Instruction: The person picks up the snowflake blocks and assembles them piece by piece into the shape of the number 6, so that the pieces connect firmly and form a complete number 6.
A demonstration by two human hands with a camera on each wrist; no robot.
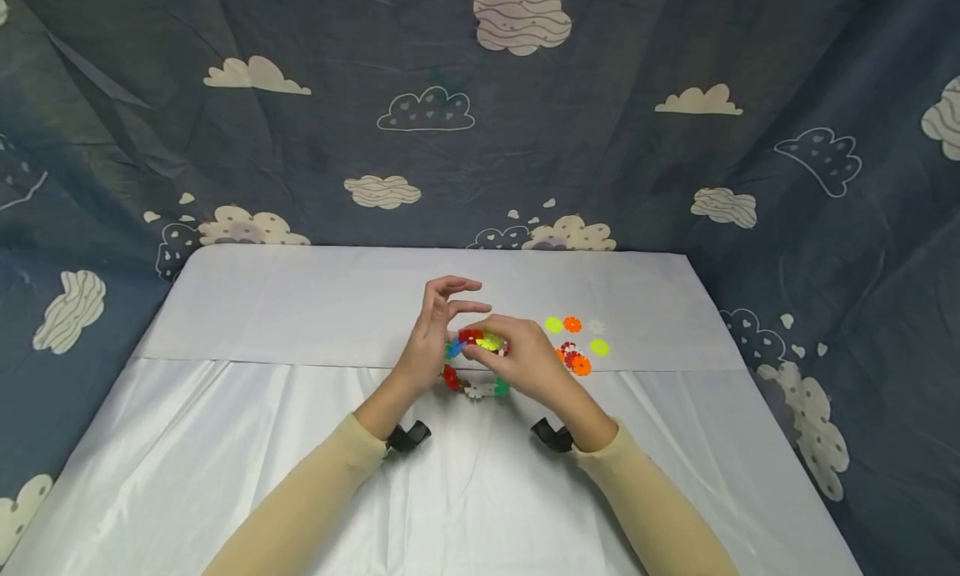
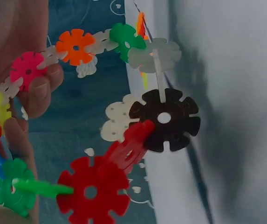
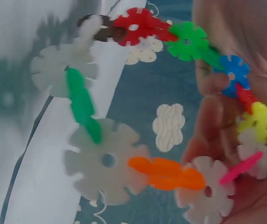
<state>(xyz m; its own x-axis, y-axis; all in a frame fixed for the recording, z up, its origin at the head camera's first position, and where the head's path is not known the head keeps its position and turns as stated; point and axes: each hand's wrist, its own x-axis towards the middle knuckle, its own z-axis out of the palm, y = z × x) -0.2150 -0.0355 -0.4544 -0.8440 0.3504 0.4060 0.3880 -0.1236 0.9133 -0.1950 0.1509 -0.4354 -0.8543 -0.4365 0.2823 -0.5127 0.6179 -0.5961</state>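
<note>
A closed loop of interlocking plastic snowflake discs [image 1: 451, 378] hangs between both hands, above the white table. My left hand [image 1: 426, 351] pinches the left side of the loop by the blue disc [image 3: 231, 67], with some fingers raised and bent over it. My right hand [image 1: 528, 355] holds the far right part between thumb and fingers, around the yellow disc [image 3: 259, 119] and the pink disc [image 2: 27, 71]. Red discs [image 2: 91, 191], a dark brown disc [image 2: 163, 135] and translucent white discs [image 3: 89, 163] form the hanging near side. The fingers partly cover the gripped discs.
Right of the hands, several loose discs lie on the white table [image 1: 300, 468], among them a yellow-green disc [image 1: 599, 348], an orange disc [image 1: 581, 365] and a white disc [image 1: 596, 326]. A dark blue cloud-patterned curtain [image 1: 337, 51] stands behind and at both sides.
</note>
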